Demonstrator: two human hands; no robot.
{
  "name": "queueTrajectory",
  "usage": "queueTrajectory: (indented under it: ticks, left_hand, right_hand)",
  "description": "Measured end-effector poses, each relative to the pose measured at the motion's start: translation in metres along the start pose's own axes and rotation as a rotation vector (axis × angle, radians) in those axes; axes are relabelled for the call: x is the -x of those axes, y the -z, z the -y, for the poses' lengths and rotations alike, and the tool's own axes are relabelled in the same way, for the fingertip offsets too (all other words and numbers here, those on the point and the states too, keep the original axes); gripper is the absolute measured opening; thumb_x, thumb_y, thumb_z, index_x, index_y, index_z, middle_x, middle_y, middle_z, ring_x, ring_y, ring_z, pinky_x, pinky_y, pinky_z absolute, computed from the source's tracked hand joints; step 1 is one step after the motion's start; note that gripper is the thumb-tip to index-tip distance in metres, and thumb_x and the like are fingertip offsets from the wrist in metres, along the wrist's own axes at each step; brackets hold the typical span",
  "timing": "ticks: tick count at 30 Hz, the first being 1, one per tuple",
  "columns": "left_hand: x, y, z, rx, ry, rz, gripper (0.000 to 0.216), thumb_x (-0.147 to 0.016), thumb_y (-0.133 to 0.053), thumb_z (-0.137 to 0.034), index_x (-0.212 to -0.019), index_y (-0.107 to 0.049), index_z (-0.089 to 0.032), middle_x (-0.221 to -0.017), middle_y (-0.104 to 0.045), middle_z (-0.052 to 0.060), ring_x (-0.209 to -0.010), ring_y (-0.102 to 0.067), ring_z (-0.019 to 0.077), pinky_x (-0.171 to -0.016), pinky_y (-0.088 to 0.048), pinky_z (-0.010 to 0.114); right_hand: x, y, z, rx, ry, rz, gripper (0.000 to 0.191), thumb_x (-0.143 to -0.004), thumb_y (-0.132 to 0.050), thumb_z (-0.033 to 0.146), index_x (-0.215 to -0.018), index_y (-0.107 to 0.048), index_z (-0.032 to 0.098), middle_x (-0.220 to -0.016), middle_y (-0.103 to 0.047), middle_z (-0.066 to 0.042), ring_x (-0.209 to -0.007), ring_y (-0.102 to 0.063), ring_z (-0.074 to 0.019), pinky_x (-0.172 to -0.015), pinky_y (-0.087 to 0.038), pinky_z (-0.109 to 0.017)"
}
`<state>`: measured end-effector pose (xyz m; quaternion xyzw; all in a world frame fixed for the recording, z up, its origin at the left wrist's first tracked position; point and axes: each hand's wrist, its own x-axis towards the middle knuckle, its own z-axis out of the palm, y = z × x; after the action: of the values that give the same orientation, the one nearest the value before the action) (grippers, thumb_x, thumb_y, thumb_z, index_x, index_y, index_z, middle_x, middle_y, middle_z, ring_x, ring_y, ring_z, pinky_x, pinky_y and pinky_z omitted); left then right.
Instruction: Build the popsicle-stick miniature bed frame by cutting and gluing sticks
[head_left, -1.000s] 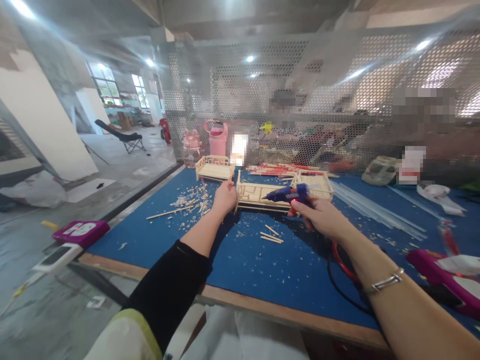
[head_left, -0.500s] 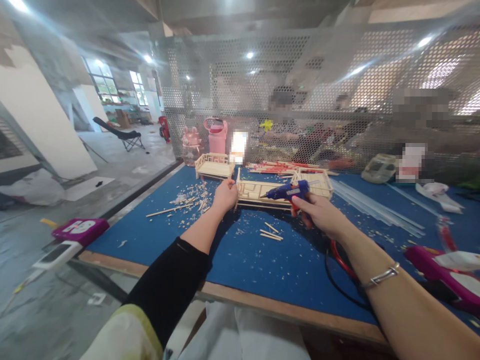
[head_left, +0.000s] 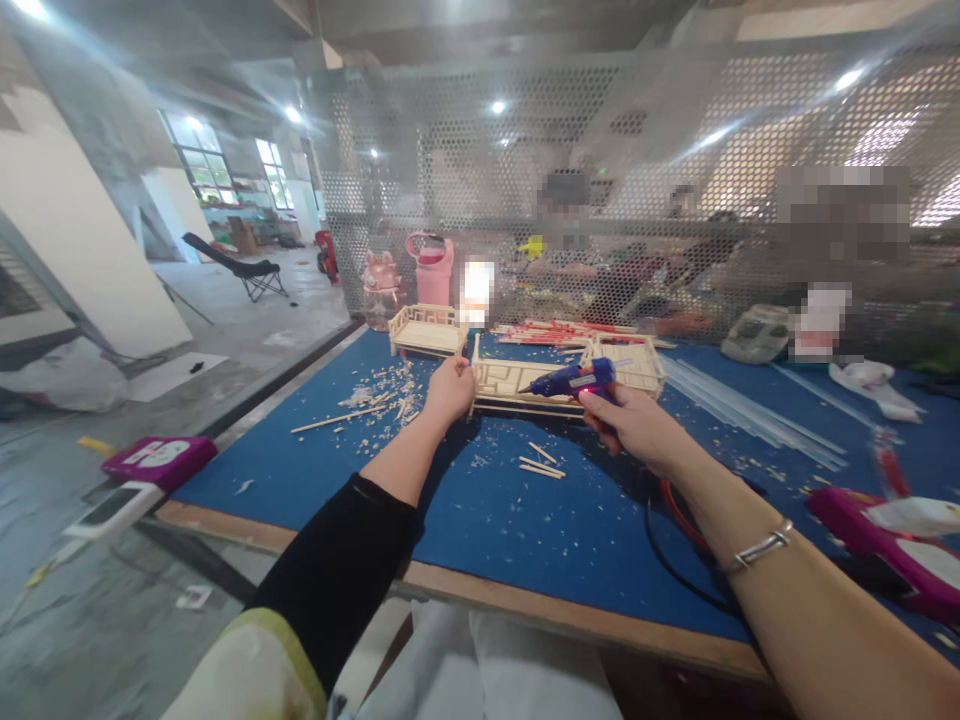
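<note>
My right hand (head_left: 626,418) is closed round a blue glue gun (head_left: 574,379), whose nozzle points left over a long wooden stick model (head_left: 540,402) shaped like a small bench. At the left end of that model my left hand (head_left: 451,388) is closed, its fingertips pinching the end post. Behind and left stands another small stick-built bench (head_left: 427,332). A third stick piece (head_left: 637,365) sits behind the glue gun at the right. Several short sticks (head_left: 541,467) lie in front of the model.
Wood scraps (head_left: 382,390) litter the blue tabletop (head_left: 487,530). Clear glue sticks (head_left: 757,410) lie at the right, red-tipped sticks (head_left: 570,332) at the back. Pink bottles (head_left: 433,272) stand before a perforated metal screen (head_left: 465,150). Purple devices (head_left: 161,462) sit at both sides; people are beyond the screen.
Both hands stay almost where they were, left on the model and right on the glue gun. A small red glow now shows at the glue gun near my right fingers.
</note>
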<state>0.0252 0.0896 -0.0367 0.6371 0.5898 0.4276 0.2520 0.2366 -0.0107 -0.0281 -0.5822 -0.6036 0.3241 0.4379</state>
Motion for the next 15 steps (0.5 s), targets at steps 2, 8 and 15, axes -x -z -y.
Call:
queueTrajectory:
  ticks: [2,8,15]
  left_hand:
    - [0.0004,0.0004,-0.0005,-0.004,-0.004,0.0,0.018,-0.078,-0.047,-0.019,-0.091,-0.06,-0.015,-0.067,-0.059,0.002,-0.066,-0.054,0.0153,-0.072,-0.041,0.027]
    - [-0.0001,0.0005,0.0001,-0.005,-0.023,-0.01,0.017,-0.078,-0.047,-0.018,-0.089,-0.059,-0.015,-0.068,-0.059,0.002,-0.068,-0.055,0.0158,-0.072,-0.041,0.027]
    - [-0.0007,0.0083,-0.007,-0.013,-0.105,-0.203,0.023,-0.077,-0.041,-0.009,-0.093,-0.056,-0.014,-0.092,-0.061,0.009,-0.089,-0.056,0.0186,-0.083,-0.04,0.03]
  right_hand:
    - [-0.0003,0.0001,-0.0008,-0.004,0.006,0.007,0.038,-0.07,-0.053,0.056,-0.065,-0.042,0.02,-0.047,-0.043,0.008,-0.031,-0.038,-0.0055,-0.033,-0.028,-0.021]
    - [-0.001,-0.0004,-0.0019,-0.019,0.001,0.01,0.038,-0.069,-0.055,0.057,-0.069,-0.042,0.021,-0.048,-0.042,0.008,-0.031,-0.037,-0.0057,-0.033,-0.027,-0.021]
    - [0.0011,0.0054,0.0055,-0.026,-0.012,0.026,0.04,-0.066,-0.056,0.057,-0.072,-0.046,0.019,-0.05,-0.05,0.005,-0.032,-0.038,-0.0058,-0.033,-0.027,-0.021]
